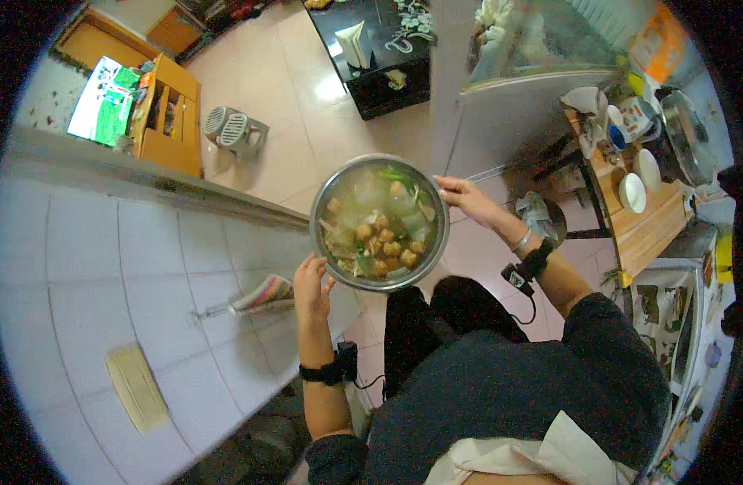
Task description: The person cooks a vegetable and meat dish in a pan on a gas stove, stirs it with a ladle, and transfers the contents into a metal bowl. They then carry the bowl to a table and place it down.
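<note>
A round stainless steel bowl (320, 254) of soup is held out level in front of my body, at about the middle of the view. In its broth (353, 194) float brown fried balls (380, 233), pale vegetable slices and green leaves. My left hand (312, 282) grips the rim at the lower left. At the upper right, my right hand (468, 197) holds the opposite side of the rim. The fingers under the bowl are hidden. Each forearm wears a black strap with a small device.
A tiled wall (153, 242) with a hanging striped cloth (268, 294) runs along the left. Ahead are grey plastic stools (235, 130), a television (105, 100) on a wooden cabinet and a black table (377, 36). A wooden counter (644, 236) with bowls stands at right, near a bin (553, 221).
</note>
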`<state>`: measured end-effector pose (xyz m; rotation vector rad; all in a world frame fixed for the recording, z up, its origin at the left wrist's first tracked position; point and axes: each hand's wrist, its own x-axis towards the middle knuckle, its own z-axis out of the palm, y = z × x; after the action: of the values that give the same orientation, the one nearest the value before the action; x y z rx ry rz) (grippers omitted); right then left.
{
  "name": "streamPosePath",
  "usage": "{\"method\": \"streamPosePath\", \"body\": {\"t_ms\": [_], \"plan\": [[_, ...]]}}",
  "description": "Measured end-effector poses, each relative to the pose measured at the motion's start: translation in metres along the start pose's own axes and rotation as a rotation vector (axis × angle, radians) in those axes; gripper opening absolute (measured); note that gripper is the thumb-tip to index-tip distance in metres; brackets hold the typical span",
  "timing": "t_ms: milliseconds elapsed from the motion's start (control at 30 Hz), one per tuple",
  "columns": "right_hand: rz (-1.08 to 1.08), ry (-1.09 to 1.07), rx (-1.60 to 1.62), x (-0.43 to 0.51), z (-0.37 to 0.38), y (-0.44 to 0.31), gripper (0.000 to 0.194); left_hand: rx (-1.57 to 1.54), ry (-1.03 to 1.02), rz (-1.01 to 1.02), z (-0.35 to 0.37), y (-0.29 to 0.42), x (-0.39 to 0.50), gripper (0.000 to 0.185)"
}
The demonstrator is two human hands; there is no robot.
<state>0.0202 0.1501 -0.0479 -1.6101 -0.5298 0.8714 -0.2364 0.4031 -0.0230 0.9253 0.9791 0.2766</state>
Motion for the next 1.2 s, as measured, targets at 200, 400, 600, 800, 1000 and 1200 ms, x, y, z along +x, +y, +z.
{"method": "streamPosePath", "body": {"t_ms": [200,400,600,800,1000,1200], "plan": [[-0.038,0.035,0.081,0.154,0.037,-0.046,0.041,0.049,0.082,-0.011,-0.007,0.12,0.134,0.022],[-0.059,0.09,-0.026,0.257,0.039,-0.08,0.039,0.028,-0.006,-0.039,0.002,0.176,0.234,0.032],[-0.145,0.141,-0.027,0.355,0.052,-0.108,0.037,0.02,0.033,-0.058,-0.004,0.243,0.328,0.029],[-0.06,0.222,-0.019,0.446,0.087,-0.162,0.037,0.006,0.008,-0.133,-0.023,0.343,0.408,0.024],[0.007,0.307,0.036,0.58,0.116,-0.218,0.038,0.068,-0.076,-0.171,-0.018,0.473,0.53,0.03],[0.023,0.388,-0.037,0.702,0.096,-0.239,0.039,0.208,-0.121,-0.139,0.036,0.57,0.642,0.027]]}}
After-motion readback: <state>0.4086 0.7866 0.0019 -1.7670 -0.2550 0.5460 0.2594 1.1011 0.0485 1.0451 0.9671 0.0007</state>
